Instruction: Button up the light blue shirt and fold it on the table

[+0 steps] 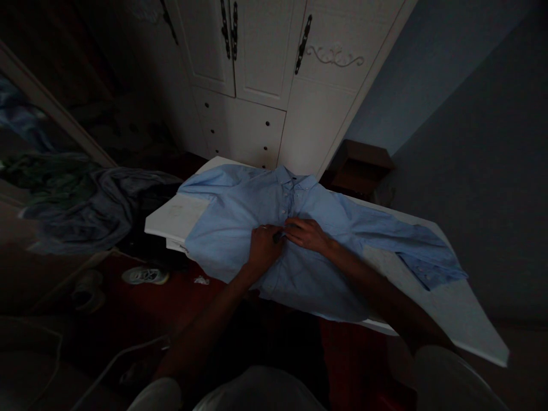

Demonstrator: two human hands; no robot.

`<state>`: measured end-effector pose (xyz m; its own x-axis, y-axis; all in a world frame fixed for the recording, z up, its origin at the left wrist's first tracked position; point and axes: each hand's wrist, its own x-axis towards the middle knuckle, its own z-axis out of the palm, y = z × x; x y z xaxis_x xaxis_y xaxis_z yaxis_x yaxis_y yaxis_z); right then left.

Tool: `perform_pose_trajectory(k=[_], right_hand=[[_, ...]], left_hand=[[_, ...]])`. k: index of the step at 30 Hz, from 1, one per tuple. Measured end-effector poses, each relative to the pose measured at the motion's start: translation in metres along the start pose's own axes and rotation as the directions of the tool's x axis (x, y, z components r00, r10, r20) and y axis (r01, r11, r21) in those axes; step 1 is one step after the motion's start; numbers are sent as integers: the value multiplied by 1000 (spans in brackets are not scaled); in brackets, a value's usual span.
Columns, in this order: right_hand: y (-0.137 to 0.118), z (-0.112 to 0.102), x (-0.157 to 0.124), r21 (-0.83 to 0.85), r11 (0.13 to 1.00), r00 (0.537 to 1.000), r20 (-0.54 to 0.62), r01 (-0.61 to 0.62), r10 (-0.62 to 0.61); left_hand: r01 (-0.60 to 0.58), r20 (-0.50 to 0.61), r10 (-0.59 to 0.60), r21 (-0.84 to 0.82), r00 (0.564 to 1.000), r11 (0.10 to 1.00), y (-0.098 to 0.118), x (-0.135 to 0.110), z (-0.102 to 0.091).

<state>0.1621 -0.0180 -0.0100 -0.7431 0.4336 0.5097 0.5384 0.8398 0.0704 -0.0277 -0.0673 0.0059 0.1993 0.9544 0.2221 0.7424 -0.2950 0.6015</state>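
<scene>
A light blue button-up shirt (pixel 231 214) lies spread front side up, collar at the far side, sleeves out to both sides. At the middle of its button placket my left hand (pixel 266 246) is closed, fingers pinching the front edge. Close against it, my right hand (pixel 307 234) has its fingertips pressed together on the same stretch of placket. The shirt's lower part hangs over the near edge of the white board (pixel 454 319) beneath it. Whether a button sits between my fingertips is hidden.
A white wardrobe (pixel 317 114) with dark handles stands behind the board. Clothes (pixel 107 200) are heaped at the left. A shoe (pixel 145 275) and a pale cable (pixel 124 351) lie on the red floor. A small brown cabinet (pixel 363 160) stands by the wall at the right.
</scene>
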Motion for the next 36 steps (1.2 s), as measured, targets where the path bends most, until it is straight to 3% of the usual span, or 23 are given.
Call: perform_pose_trajectory(k=[7,12,16,36], right_hand=[[1,4,-2,157,987,999,26,-30,26],[2,10,-4,369,918,988,1,-144,155],[6,14,-7,457,872,982,14,-174,189],[3,10,-7,426,886,980,1,-182,201]], left_hand=[[-22,-77,20,-29,997,999,3,-8,2],[-27,-98,22,-49,995,998,2,-7,4],[-8,-108,2,-58,994,998,2,-6,6],[-61,-117,62,12,991,998,6,-9,5]])
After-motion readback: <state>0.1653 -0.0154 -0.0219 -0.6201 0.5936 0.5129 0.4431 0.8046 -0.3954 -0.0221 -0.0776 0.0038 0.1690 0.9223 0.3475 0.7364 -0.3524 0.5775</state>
